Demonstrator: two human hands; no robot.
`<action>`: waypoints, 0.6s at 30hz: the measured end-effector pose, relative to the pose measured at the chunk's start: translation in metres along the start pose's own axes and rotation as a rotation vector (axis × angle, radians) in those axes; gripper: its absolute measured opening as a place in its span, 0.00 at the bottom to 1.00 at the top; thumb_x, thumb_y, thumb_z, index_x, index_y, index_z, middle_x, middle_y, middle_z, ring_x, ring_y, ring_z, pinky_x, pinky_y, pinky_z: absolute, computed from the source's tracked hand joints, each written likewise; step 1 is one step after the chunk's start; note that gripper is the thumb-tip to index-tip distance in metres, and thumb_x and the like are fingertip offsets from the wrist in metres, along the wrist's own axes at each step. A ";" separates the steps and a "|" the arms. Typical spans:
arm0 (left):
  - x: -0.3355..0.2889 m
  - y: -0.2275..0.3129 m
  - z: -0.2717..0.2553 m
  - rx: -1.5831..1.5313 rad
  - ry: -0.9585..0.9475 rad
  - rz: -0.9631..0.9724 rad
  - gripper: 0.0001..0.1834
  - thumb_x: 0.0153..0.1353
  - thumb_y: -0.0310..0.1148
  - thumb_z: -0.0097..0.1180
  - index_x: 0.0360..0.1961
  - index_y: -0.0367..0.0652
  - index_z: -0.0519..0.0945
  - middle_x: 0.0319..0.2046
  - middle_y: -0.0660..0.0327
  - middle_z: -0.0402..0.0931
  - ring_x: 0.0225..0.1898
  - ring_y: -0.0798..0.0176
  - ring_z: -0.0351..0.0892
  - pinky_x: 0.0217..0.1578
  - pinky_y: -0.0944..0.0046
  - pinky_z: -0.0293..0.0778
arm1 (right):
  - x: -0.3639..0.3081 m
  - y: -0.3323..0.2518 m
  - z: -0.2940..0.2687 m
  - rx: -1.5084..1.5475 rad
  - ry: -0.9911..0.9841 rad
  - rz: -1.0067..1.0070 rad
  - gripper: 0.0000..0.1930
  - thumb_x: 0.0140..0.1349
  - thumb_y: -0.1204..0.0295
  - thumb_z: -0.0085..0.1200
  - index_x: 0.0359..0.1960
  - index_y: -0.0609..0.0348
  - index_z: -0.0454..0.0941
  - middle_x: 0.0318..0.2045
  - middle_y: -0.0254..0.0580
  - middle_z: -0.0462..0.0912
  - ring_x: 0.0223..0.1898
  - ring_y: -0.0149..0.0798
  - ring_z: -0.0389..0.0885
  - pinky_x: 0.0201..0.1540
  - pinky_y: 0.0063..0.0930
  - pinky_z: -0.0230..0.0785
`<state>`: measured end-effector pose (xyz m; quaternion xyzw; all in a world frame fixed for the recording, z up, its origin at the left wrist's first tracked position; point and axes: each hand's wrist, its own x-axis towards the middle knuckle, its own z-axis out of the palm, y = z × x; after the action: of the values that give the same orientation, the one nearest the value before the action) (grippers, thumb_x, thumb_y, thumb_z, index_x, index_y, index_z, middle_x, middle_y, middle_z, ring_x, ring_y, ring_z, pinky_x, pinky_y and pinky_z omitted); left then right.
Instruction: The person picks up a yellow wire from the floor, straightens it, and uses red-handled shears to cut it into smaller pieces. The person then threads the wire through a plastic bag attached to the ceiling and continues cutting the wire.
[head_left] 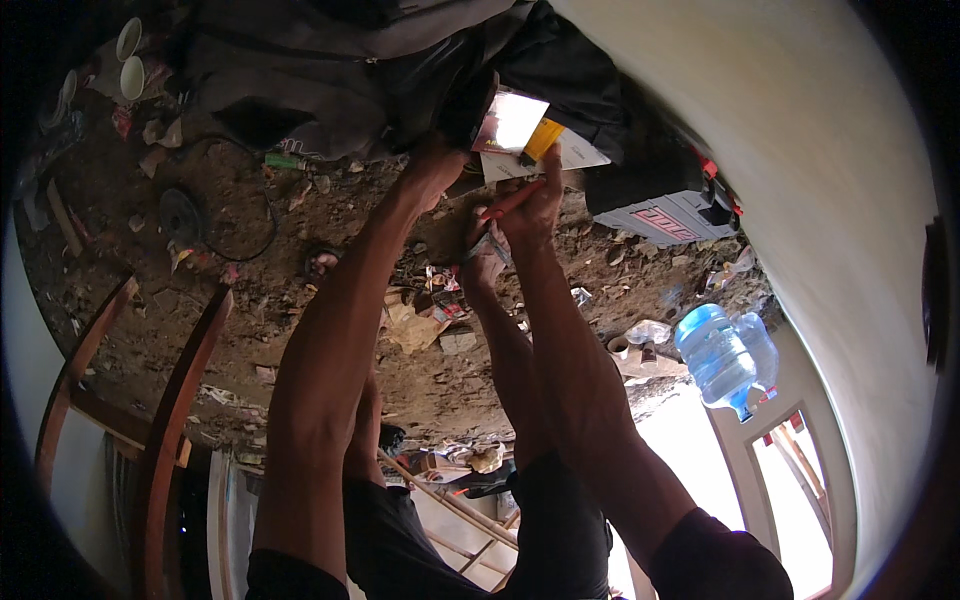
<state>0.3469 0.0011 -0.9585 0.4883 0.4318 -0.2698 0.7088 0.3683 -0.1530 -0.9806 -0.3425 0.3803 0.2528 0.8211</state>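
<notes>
My right hand (534, 208) is closed round a slim orange-red thing (514, 202), perhaps a tool handle; its exact kind does not show. A raised finger of that hand presses against a yellow piece (543, 141), which lies over a white sheet of card or paper (584, 151). Beside them a glossy booklet or folder (516, 119) shines brightly. My left hand (438, 168) is curled at the edge of a dark bag or cloth (340, 80), just left of the booklet. What its fingers grip is hidden.
A grey and black case (665, 215) stands by the pale wall (780, 130). Blue water jugs (718, 352) are at the right. Litter covers the dirt floor (380, 260). A black disc with a cord (182, 215) and wooden bars (185, 390) are at left. My feet are below the papers.
</notes>
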 end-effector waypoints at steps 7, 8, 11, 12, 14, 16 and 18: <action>0.023 -0.048 -0.029 -0.068 -0.022 -0.053 0.17 0.61 0.31 0.56 0.49 0.36 0.75 0.42 0.55 0.77 0.41 0.61 0.77 0.44 0.56 0.74 | -0.001 -0.002 -0.004 0.053 0.016 0.006 0.21 0.69 0.55 0.53 0.56 0.53 0.72 0.46 0.35 0.82 0.45 0.34 0.82 0.47 0.33 0.79; 0.014 -0.041 -0.027 -0.106 0.019 -0.095 0.16 0.62 0.31 0.54 0.49 0.35 0.76 0.40 0.55 0.78 0.39 0.62 0.77 0.41 0.57 0.75 | -0.001 -0.005 -0.003 0.043 -0.017 0.008 0.22 0.69 0.54 0.53 0.57 0.54 0.72 0.48 0.36 0.81 0.47 0.36 0.81 0.50 0.36 0.77; 0.008 -0.037 -0.030 -0.107 0.098 -0.148 0.17 0.63 0.32 0.51 0.51 0.33 0.75 0.37 0.55 0.79 0.36 0.63 0.77 0.40 0.56 0.75 | 0.000 -0.010 -0.009 0.011 -0.070 0.039 0.24 0.69 0.53 0.51 0.59 0.54 0.71 0.52 0.39 0.80 0.52 0.40 0.80 0.57 0.41 0.74; 0.008 -0.037 -0.030 -0.090 0.113 -0.154 0.18 0.64 0.32 0.50 0.51 0.33 0.74 0.36 0.55 0.79 0.35 0.62 0.76 0.40 0.56 0.75 | -0.001 -0.013 -0.010 -0.001 -0.052 0.055 0.24 0.69 0.53 0.51 0.59 0.55 0.71 0.52 0.39 0.80 0.52 0.42 0.80 0.57 0.42 0.74; 0.008 -0.036 -0.033 0.037 0.138 -0.057 0.19 0.65 0.35 0.50 0.52 0.33 0.73 0.36 0.55 0.78 0.34 0.62 0.76 0.39 0.56 0.76 | 0.000 -0.017 -0.012 -0.016 -0.064 0.074 0.25 0.69 0.53 0.49 0.60 0.55 0.70 0.53 0.41 0.80 0.53 0.44 0.80 0.58 0.43 0.73; 0.011 -0.042 -0.038 0.126 0.161 0.006 0.20 0.65 0.37 0.51 0.52 0.34 0.73 0.36 0.55 0.78 0.32 0.62 0.75 0.38 0.57 0.75 | -0.002 -0.021 -0.015 -0.020 -0.122 0.085 0.25 0.70 0.52 0.48 0.60 0.55 0.70 0.54 0.42 0.80 0.54 0.46 0.79 0.58 0.45 0.73; 0.018 -0.046 -0.046 0.177 0.175 0.042 0.21 0.65 0.39 0.52 0.52 0.33 0.72 0.36 0.55 0.77 0.31 0.61 0.74 0.34 0.57 0.74 | 0.002 -0.024 -0.021 0.009 -0.139 0.108 0.25 0.70 0.52 0.48 0.60 0.55 0.71 0.54 0.43 0.80 0.55 0.46 0.79 0.58 0.46 0.73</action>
<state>0.3029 0.0275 -1.0024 0.5793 0.4561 -0.2483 0.6282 0.3761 -0.1839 -0.9830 -0.2994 0.3413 0.3182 0.8323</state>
